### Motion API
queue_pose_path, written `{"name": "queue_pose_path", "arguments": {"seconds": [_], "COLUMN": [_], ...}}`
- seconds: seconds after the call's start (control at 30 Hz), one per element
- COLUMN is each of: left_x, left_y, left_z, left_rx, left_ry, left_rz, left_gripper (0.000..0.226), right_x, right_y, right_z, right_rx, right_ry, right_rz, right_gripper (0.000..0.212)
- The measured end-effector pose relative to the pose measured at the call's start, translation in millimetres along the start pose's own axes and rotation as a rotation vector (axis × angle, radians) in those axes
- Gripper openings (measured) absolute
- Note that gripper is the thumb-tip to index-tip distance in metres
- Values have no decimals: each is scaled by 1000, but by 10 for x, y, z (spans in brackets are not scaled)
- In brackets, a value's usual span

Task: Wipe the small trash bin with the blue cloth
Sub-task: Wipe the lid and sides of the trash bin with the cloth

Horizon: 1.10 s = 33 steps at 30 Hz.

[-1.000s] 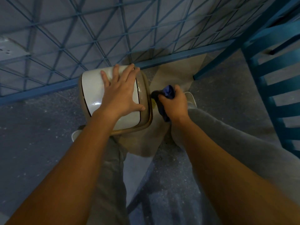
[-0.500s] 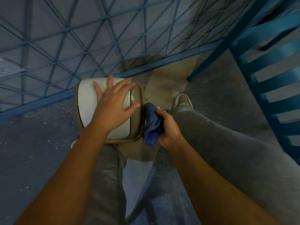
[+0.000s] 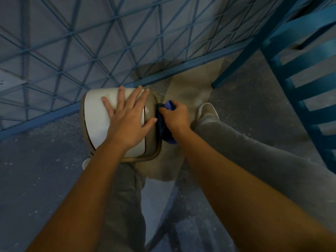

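Observation:
The small trash bin (image 3: 96, 122) has a white lid and a tan rim, and stands on the floor by my left leg. My left hand (image 3: 127, 122) lies flat on the lid with fingers spread. My right hand (image 3: 175, 117) grips the bunched blue cloth (image 3: 163, 131) and presses it against the bin's right side, just under the rim. Most of the cloth is hidden by my hand and the bin.
A blue metal lattice fence (image 3: 109, 42) runs behind the bin. A blue slatted chair (image 3: 298, 70) stands at the right, one leg on a tan mat (image 3: 192, 90). My legs in grey trousers and both shoes flank the bin on the speckled grey floor.
My right hand slid the cloth along the bin's right side: toward me half a second ago, now back away from me. My left hand stayed on the lid.

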<state>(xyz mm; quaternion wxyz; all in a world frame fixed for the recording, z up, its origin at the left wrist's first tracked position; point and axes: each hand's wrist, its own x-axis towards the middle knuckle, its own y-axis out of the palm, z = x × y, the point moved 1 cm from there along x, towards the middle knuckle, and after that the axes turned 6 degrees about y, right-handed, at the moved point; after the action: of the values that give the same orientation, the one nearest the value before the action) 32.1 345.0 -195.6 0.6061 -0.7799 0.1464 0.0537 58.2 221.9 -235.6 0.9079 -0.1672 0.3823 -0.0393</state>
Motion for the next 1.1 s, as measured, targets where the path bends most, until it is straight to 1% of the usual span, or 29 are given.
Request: {"name": "queue_pose_path", "arguments": {"seconds": [0.07,0.13,0.23,0.33,0.37,0.4,0.47,0.53,0.57,0.63,0.7,0.83,0.9,1.0,1.03,1.1], "left_x": [11,17,15,14,15,15,17,24,26,25,25,14,-3,-58,-83,-142], "left_y": [1,-3,-21,-17,-15,-13,-20,-28,-30,-30,-22,-31,-48,-93,-112,-143], "left_z": [31,59,74,69,71,75,82,86,84,74,71,57,57,67,67,56], "left_rx": [-4,-7,-15,1,11,18,21,23,27,28,20,3,-23,-69,-92,-127], "left_ry": [-23,-43,-51,-54,-55,-56,-59,-60,-61,-60,-58,-43,-13,81,111,159], "left_rz": [-3,-6,-2,12,15,19,30,36,37,34,26,25,26,52,69,114], "left_gripper": [75,76,76,77,78,78,80,80,80,80,80,81,81,86,91,101], "right_x": [89,168,307,370,380,379,328,273,251,206,206,237,245,167,129,34], "right_y": [9,25,97,149,154,154,128,96,87,82,101,90,31,-104,-150,-240], "right_z": [115,237,418,517,508,483,406,341,321,307,281,268,261,199,156,64], "right_rx": [-124,-213,-312,-396,-363,-280,-32,158,221,305,310,59,-10,-28,-16,-2], "right_ry": [-71,-126,-223,-266,-268,-249,-188,-157,-150,-137,-119,-134,-134,-95,-75,-34], "right_rz": [6,33,42,70,80,102,139,186,209,228,202,138,133,147,153,171], "right_gripper": [33,30,28,30,30,30,28,18,16,20,21,25,28,25,24,28]}}
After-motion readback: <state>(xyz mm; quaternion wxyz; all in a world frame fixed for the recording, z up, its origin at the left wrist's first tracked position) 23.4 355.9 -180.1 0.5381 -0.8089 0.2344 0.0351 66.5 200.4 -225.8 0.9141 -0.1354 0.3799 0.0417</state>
